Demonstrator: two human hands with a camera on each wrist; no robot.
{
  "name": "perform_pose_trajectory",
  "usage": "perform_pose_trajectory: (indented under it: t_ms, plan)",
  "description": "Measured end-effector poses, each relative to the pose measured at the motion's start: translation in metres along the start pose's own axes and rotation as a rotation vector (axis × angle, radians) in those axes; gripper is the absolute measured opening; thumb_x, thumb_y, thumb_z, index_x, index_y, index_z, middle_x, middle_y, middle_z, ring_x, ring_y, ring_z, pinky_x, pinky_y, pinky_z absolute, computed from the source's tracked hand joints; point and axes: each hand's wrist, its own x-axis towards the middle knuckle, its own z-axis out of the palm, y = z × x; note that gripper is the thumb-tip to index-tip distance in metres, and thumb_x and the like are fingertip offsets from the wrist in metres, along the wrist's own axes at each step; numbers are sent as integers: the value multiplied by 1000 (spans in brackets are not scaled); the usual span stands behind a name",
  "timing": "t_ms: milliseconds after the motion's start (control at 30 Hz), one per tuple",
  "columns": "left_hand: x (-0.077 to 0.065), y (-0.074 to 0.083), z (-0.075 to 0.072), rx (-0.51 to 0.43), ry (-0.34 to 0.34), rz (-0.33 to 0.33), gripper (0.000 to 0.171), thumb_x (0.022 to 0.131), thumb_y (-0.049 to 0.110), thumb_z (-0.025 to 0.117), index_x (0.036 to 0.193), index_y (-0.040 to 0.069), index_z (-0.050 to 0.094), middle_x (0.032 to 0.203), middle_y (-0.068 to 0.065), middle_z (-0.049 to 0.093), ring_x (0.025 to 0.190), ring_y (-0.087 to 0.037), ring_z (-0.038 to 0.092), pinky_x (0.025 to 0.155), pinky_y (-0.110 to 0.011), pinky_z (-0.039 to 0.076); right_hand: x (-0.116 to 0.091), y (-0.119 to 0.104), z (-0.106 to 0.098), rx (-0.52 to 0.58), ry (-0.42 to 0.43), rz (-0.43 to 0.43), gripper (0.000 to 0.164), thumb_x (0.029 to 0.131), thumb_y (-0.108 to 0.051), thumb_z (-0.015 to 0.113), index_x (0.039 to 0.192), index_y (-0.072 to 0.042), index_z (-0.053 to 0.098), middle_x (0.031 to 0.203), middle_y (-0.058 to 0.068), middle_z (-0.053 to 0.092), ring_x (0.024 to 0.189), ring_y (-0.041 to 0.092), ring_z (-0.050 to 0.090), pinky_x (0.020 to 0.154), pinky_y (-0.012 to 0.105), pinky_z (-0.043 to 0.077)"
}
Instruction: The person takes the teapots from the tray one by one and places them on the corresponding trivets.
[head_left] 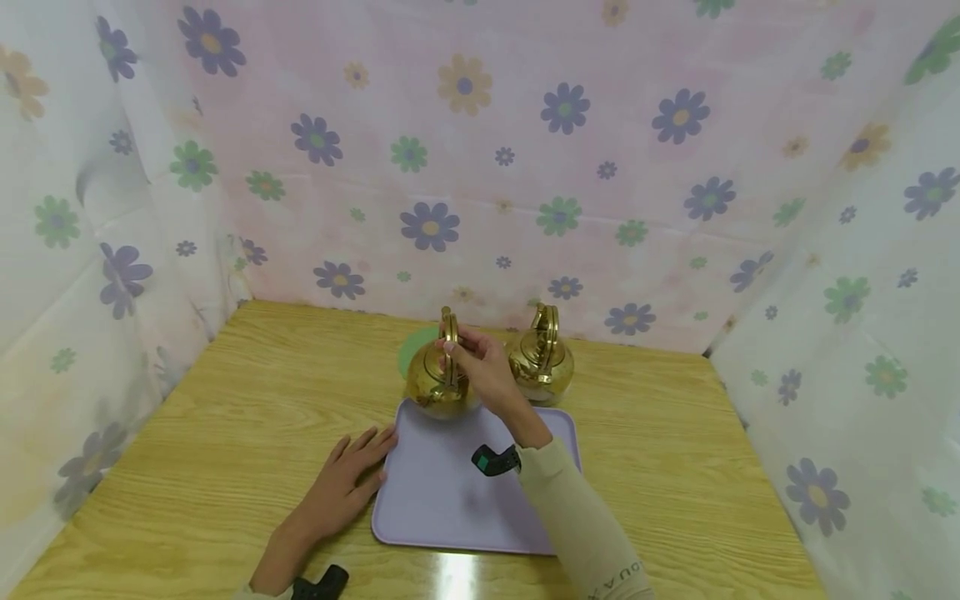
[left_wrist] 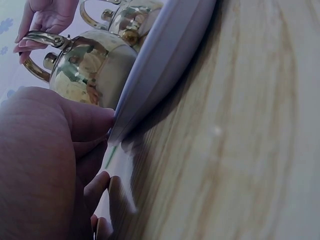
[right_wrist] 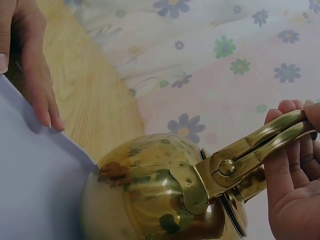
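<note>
My right hand point(head_left: 491, 375) holds the upright handle of a shiny brass kettle point(head_left: 437, 393), the left one of two. In the right wrist view its fingers point(right_wrist: 295, 175) lie behind the handle point(right_wrist: 270, 137), with the thumb on the other side. The kettle's round body overlaps the far edge of a lilac tray point(head_left: 435, 500). My left hand point(head_left: 341, 487) rests at the tray's left side, fingers fairly straight. In the left wrist view, its thumb point(left_wrist: 92, 120) touches the tray's rim.
A second brass kettle point(head_left: 538, 375) stands just right of the held one, behind the tray. A flat green round mat point(head_left: 415, 343) shows partly behind the held kettle. Flowered cloth point(head_left: 487, 183) hangs around the back and sides of the wooden table point(head_left: 247, 417).
</note>
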Motion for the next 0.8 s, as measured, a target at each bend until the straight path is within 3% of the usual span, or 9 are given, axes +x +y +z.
perform_pose_trajectory:
  t_ms: [167,400,633,800]
  plan:
    - [1,1,-1,-11,-2,-4,48,99,16,62,145,5,56,154,-11,50,142,-47,41,115,-64,18,4,0,-1,-29,-13,-6,39,104,-2,54,142,8,53,132,41,54,118,56,56,85,27,59]
    - [1,1,-1,-20,-8,-13,48,100,16,62,145,4,56,154,-11,50,142,-47,40,114,-65,17,8,0,-2,-36,-17,-21,37,104,-3,56,139,6,56,130,40,55,114,45,63,86,29,60]
    - [0,1,-1,-21,0,-10,47,100,17,62,145,4,56,153,-12,51,142,-47,41,116,-62,17,12,0,0,-42,-18,-22,36,104,-3,54,139,5,57,130,40,55,118,56,56,86,27,59]
    - [0,2,0,-13,16,13,47,99,16,62,144,3,57,152,-13,52,140,-48,43,115,-63,18,15,3,-2,-40,-11,-21,36,104,-3,54,139,4,57,130,39,56,113,54,58,85,27,59]
